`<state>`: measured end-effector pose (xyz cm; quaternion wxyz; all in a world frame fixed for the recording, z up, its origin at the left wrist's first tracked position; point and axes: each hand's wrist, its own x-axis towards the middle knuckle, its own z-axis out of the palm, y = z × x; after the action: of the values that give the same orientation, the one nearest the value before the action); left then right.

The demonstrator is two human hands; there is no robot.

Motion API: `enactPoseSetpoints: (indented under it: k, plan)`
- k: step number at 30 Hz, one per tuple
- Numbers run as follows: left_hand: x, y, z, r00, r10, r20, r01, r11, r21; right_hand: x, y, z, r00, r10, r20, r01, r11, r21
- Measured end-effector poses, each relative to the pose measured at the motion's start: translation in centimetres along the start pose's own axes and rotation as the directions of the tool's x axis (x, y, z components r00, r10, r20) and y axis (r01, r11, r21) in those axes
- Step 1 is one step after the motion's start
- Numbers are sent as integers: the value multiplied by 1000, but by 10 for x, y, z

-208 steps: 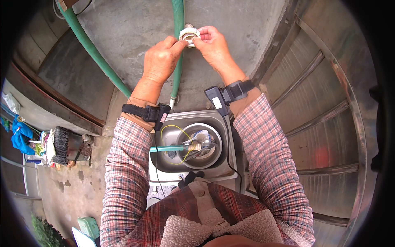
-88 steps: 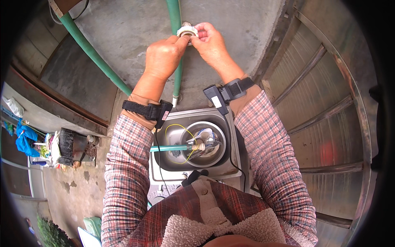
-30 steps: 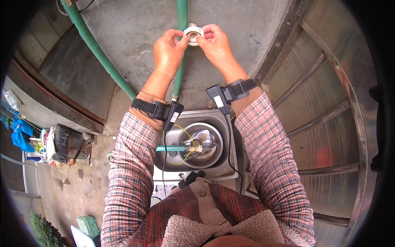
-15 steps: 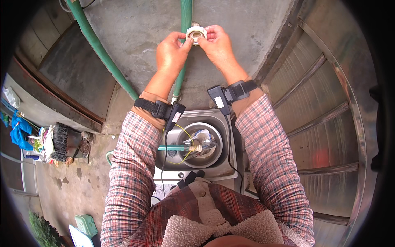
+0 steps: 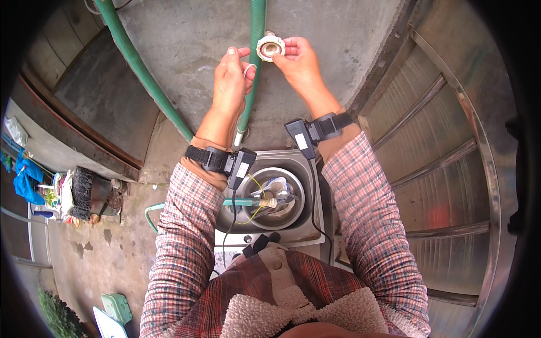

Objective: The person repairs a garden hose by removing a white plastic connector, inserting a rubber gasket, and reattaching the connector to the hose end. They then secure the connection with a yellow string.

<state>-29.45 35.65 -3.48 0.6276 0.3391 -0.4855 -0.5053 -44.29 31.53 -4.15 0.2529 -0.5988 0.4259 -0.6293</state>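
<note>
My right hand point(image 5: 298, 62) grips the right side of a white round plastic fitting point(image 5: 270, 49), thumb in front and fingers behind. The fitting sits on a metal piece at the grey wall, its round opening facing me. To its left, my left hand point(image 5: 230, 79) is apart from the fitting, with the index finger stretched out. A thin white ring point(image 5: 248, 69), like a washer, is held in its other fingers. Right behind this hand runs a green hose point(image 5: 256, 22) down the wall.
Below my hands is a steel sink point(image 5: 315, 197) holding a metal bowl point(image 5: 300, 191); a light green hose point(image 5: 242, 201) with a fitting lies across it. Another thick green hose point(image 5: 141, 73) hangs at left. Metal-framed panels point(image 5: 445, 186) stand at right, a black brush point(image 5: 83, 192) at left.
My left hand has come away from the fitting, down and to the left, and now shows a white ring in its fingers. My right hand stays on the fitting.
</note>
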Motion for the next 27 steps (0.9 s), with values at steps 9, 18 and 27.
enactPoseSetpoints:
  k: [9,18,27]
  plan:
    - [-39,-7,2,907,367,208,-416,692,590,-79,-26,-8,936,269,227,-327,904,275]
    - [-97,-23,-17,875,368,315,-465,453,761,-139,-23,-10,845,411,343,-519,784,341]
    - [-160,-15,-34,985,-165,39,168,982,-81,-170,-51,-12,914,371,165,-402,775,487]
